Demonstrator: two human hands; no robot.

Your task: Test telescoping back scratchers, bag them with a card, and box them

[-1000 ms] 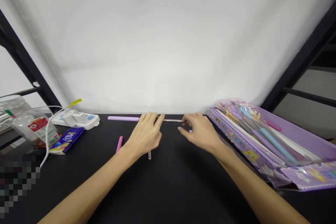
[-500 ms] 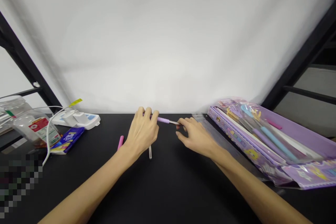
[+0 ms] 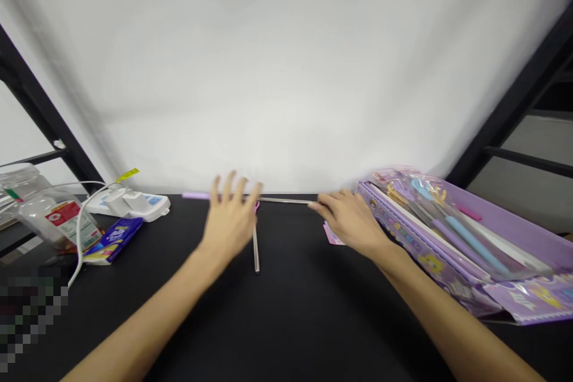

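My left hand (image 3: 230, 212) is open, its fingers spread and blurred over a slim metal rod with a purple handle (image 3: 196, 196). The handle sticks out to the left of those fingers, and the rod's silver shaft (image 3: 289, 200) runs right. My right hand (image 3: 351, 221) is closed at the shaft's right end, which its fingers hide. A second silver rod (image 3: 255, 248) lies below, pointing toward me, with a pink piece (image 3: 256, 206) at its far end beside my left fingers. Under my right hand a pink-and-purple card (image 3: 332, 235) peeks out.
On the right, a purple box (image 3: 514, 209) holds several bagged purple and blue handled rods. At left are a clear plastic jar (image 3: 58, 209), a blue packet (image 3: 117, 239), a white power strip (image 3: 154, 206) and a white cable (image 3: 80, 233). A white wall backs the black table (image 3: 290, 310).
My left hand has opened from its grip on the purple handle, which now shows further left. My right hand has moved right, and more silver shaft shows between the hands.
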